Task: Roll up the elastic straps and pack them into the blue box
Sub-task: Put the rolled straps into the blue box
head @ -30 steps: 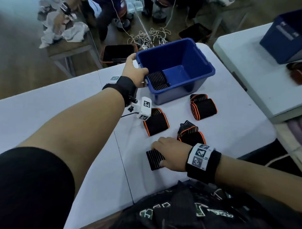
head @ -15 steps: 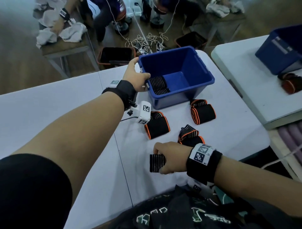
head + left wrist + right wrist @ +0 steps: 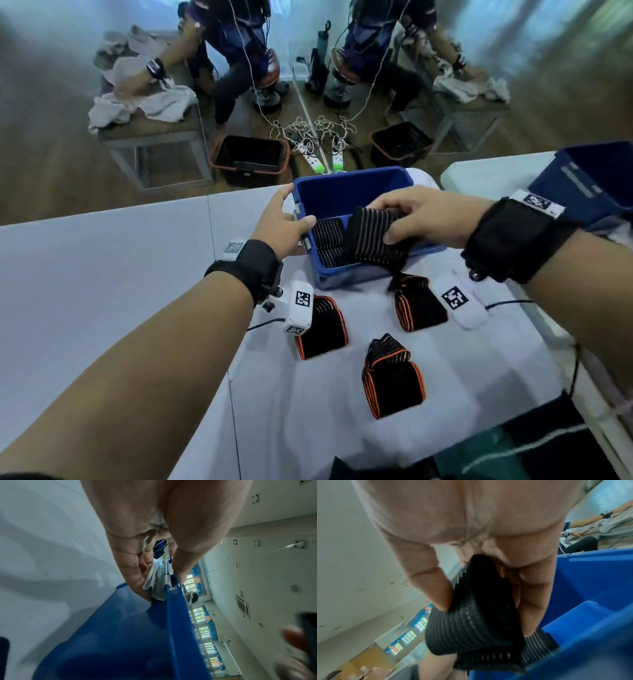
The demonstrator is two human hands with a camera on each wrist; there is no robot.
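The blue box (image 3: 346,192) stands at the far edge of the white table (image 3: 102,274). My left hand (image 3: 284,228) grips the box's left rim and its metal latch (image 3: 157,582), thumb inside. My right hand (image 3: 414,216) holds a rolled black striped strap (image 3: 371,240) over the box's near side, pinched between thumb and fingers (image 3: 532,601). Rolled straps (image 3: 327,245) lie inside the box at its left. Three black straps with orange edges lie on the table: one (image 3: 323,327) left, one (image 3: 419,303) right, one (image 3: 394,377) nearest me.
A second white table (image 3: 486,171) with another blue box (image 3: 596,178) stands at the right. Beyond the table are dark bins (image 3: 250,159), cables (image 3: 308,133) on the floor, and other people working at benches. Dark fabric (image 3: 513,445) lies at the table's near edge.
My right hand lifted the rolled striped strap off the near table and carried it up to the blue box. The left hand kept its grip on the box's rim.
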